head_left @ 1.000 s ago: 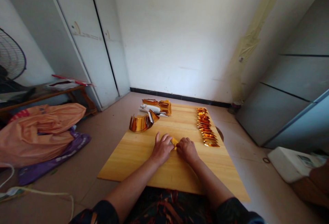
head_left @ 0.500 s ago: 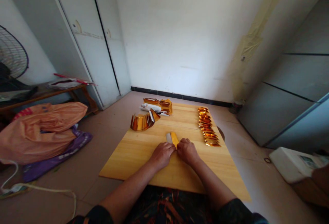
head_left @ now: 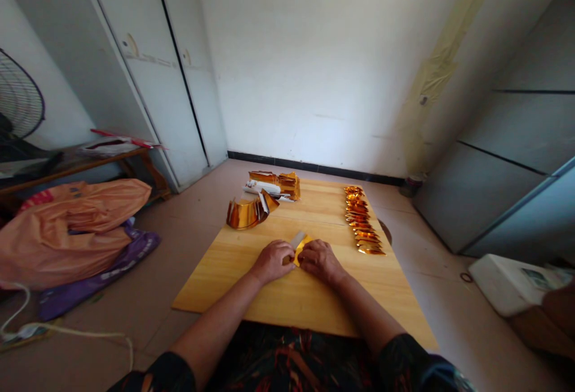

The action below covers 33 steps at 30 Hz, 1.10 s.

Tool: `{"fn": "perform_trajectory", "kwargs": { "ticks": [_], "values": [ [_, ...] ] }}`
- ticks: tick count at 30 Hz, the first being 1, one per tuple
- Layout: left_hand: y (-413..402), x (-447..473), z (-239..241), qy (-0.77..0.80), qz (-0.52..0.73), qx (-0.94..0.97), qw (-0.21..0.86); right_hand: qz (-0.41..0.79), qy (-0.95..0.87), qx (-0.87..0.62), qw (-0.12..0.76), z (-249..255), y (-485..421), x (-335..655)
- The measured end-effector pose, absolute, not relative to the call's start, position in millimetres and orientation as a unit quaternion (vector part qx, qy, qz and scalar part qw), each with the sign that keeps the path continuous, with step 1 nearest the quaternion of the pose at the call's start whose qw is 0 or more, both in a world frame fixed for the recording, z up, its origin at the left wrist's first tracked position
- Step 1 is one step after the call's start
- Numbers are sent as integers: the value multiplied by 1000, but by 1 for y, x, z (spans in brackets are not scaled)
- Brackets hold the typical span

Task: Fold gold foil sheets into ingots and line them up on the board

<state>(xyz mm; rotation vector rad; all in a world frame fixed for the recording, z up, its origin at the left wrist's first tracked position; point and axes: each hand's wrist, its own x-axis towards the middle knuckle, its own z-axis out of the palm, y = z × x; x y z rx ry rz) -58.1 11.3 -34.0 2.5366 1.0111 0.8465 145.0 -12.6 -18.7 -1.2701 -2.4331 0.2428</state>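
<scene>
My left hand [head_left: 271,260] and my right hand [head_left: 320,260] meet over the middle of a low wooden board [head_left: 238,272]. Both pinch a small piece of gold foil paper [head_left: 300,244] between their fingertips; its silver back shows at the top edge. The fingers of each hand are curled and pressed onto the paper. A row of several folded gold pieces [head_left: 362,222] lies along the board's right side. A curled stack of gold sheets [head_left: 245,213] sits at the far left of the board.
More gold paper and a white packet [head_left: 274,184] lie at the board's far edge. Orange and purple bags [head_left: 72,230] lie on the floor at left, with a fan [head_left: 20,101] and bench behind. A white box [head_left: 510,284] stands at right. White cupboard doors [head_left: 148,68] rise behind.
The strip of gold paper stood out long beyond my fingers half a second ago; now it is turned at a slant and shorter between my hands, which have shifted slightly left.
</scene>
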Motion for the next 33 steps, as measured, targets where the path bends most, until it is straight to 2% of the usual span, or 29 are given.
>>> {"fn": "perform_trajectory", "kwargs": {
  "ticks": [12,20,33],
  "values": [
    [11,-58,-37,333,308,881,133,85,-860,-452,220,-32,4,144],
    [11,-58,-37,327,308,886,117,128,-873,-407,235,-27,0,154],
    [9,-61,-33,320,302,888,130,72,-853,-471,213,-27,-6,140]
  ]
}}
